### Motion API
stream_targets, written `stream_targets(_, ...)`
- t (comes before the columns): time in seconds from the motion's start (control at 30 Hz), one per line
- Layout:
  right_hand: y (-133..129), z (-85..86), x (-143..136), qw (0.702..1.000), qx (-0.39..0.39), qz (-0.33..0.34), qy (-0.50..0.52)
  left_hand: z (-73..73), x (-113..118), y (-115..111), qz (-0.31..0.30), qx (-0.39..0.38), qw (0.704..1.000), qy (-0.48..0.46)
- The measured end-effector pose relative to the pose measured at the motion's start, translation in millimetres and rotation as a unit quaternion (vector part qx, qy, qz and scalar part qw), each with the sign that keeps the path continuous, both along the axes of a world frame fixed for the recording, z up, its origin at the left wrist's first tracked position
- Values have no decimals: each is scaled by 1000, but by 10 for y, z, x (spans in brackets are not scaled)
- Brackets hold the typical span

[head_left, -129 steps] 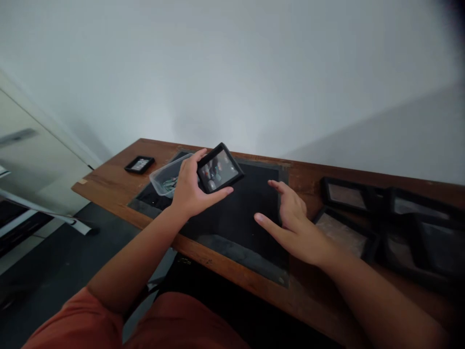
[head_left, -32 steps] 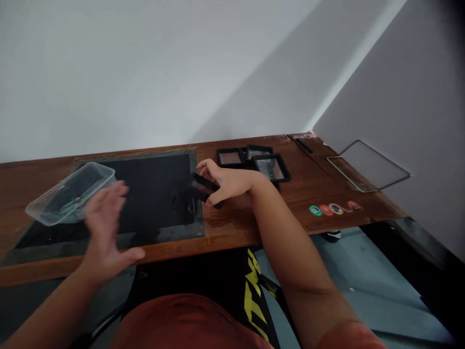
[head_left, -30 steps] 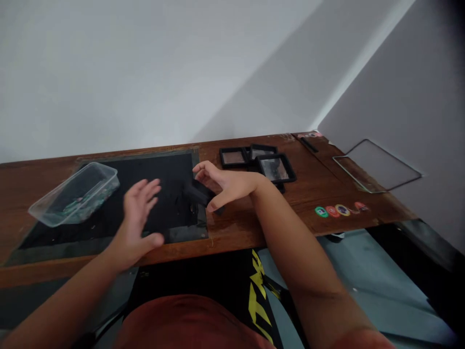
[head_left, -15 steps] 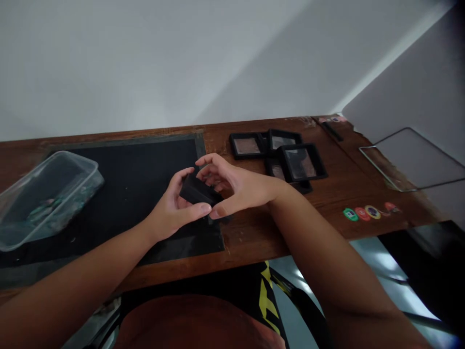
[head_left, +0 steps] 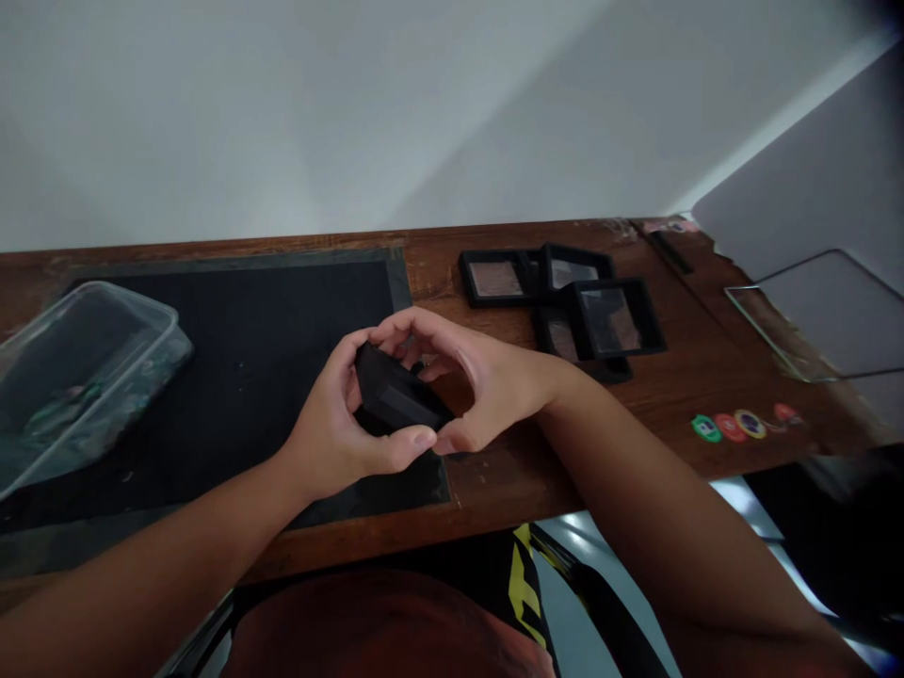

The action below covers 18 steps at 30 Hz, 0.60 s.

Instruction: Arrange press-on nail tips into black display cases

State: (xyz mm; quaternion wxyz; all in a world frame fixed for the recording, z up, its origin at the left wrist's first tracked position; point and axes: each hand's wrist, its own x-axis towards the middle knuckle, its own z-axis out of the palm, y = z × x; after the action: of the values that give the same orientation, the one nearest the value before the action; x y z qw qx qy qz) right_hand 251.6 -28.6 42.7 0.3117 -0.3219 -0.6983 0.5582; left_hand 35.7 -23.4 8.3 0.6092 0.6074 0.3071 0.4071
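Observation:
Between my hands, above the edge of the black mat [head_left: 233, 377], is a small black frame [head_left: 399, 391], tilted and seen mostly from its side. My left hand [head_left: 346, 414] wraps its left end, thumb along the near edge. Curled over the far and right side is my right hand [head_left: 470, 377], its thumb tip meeting the left thumb at the near right corner. Some right fingers are hidden behind the frame. Several similar black frames [head_left: 653, 320] with clear film windows lie in an overlapping pile to the right.
A clear plastic tub [head_left: 173, 320] holding small greenish pieces stands on the mat at left. Round stickers [head_left: 749, 424] are stuck on the wooden table [head_left: 508, 480] at right. A thin wire frame [head_left: 837, 252] stands at the far right by the wall.
The black frame has tilted so more of its side shows. My right fingers have closed in to meet the left ones at its far edge. The view has shifted slightly.

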Motion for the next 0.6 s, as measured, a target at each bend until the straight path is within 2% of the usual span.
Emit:
stream_targets(0.27,39,-19,12,1000,1,13,-3,-5,7,7,-9,8,1000,-19)
stream_targets(0.47,85,-14,84,997,-54,42,22,3,-6,-1,-64,-13,998,-15)
stream_targets(0.6,142,-52,144,996,-64,51,46,-23,-72,80,-112,1,994,-2)
